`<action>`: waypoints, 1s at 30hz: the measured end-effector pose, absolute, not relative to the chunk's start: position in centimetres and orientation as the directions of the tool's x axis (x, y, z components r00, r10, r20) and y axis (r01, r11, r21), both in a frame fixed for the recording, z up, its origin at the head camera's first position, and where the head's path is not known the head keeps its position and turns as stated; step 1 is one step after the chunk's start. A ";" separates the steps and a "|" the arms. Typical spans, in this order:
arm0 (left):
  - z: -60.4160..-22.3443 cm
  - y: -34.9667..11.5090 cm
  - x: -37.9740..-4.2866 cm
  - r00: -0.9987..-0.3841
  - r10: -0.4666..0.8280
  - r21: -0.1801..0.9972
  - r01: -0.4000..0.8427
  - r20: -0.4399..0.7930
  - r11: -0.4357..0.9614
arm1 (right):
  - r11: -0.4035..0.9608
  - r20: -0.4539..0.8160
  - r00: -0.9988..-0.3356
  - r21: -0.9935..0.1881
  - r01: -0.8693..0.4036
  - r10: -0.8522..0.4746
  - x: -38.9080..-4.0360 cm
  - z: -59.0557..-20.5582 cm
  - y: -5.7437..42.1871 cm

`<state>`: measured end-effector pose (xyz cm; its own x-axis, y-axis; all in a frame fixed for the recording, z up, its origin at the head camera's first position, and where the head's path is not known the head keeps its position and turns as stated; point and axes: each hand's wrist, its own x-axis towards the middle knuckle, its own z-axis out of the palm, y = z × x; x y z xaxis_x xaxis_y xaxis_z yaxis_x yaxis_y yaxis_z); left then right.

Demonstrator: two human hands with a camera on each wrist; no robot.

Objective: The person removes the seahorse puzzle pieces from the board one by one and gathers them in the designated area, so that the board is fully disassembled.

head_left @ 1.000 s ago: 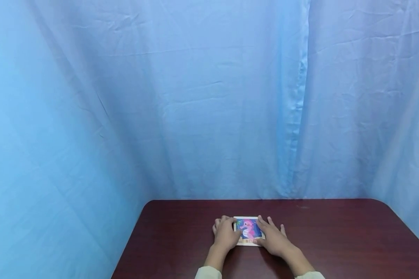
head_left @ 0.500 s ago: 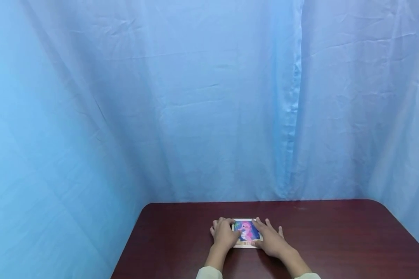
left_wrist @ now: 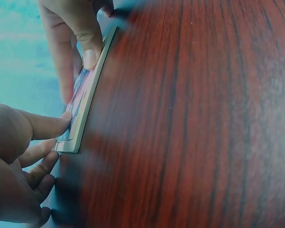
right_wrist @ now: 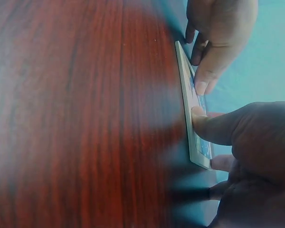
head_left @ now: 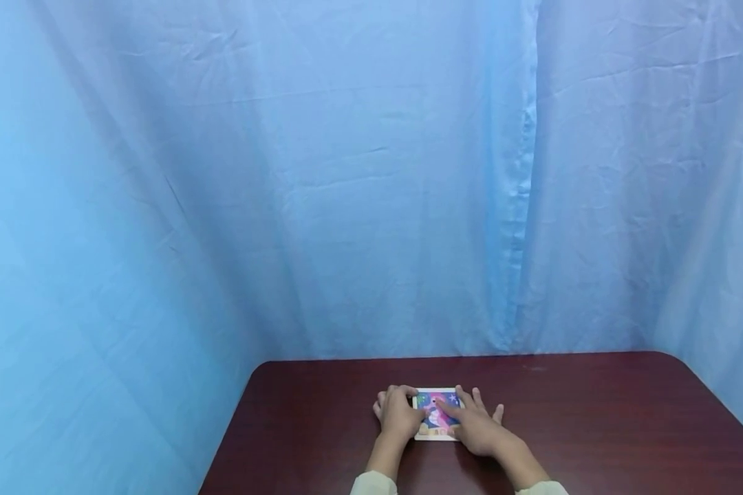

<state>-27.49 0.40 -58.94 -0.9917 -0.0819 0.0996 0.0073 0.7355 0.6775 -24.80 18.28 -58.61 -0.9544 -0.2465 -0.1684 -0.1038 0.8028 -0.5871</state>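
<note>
A small flat picture puzzle, with a pink seahorse on blue inside a pale frame, lies face up on the table between both hands. My left hand grips its left side, thumb on the picture and fingers bent at the edge. From the right, my right hand presses on the picture with fairly straight fingers; the index finger covers part of the seahorse, and the outer fingers spread beyond the right edge. In the left wrist view the puzzle's frame shows edge-on, with the right thumb near its front border.
The dark red-brown wooden table has rounded far corners. Light blue curtains hang behind it and on both sides. Pale sleeve cuffs show at the wrists.
My right index finger has moved left from the puzzle's right edge onto the seahorse. The left hand keeps its grip. The head view has shifted slightly.
</note>
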 end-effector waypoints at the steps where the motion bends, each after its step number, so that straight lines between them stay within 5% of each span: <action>1: -59.0 0.4 -27.5 -0.992 -0.085 0.680 0.003 0.096 0.733 | 0.800 -0.171 -0.952 -0.591 -0.108 -0.255 -24.9 -58.8 18.3; 30: -59.2 0.4 -28.0 -0.994 -0.042 0.740 0.044 0.098 0.671 | 0.818 -0.229 -0.943 -0.571 -0.069 -0.240 -25.3 -58.8 18.3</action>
<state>-27.96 0.42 -59.19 -0.9943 -0.0419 0.0976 0.0444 0.6706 0.7405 -25.32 18.27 -58.80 -0.9434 -0.2396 -0.2294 -0.0690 0.8182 -0.5707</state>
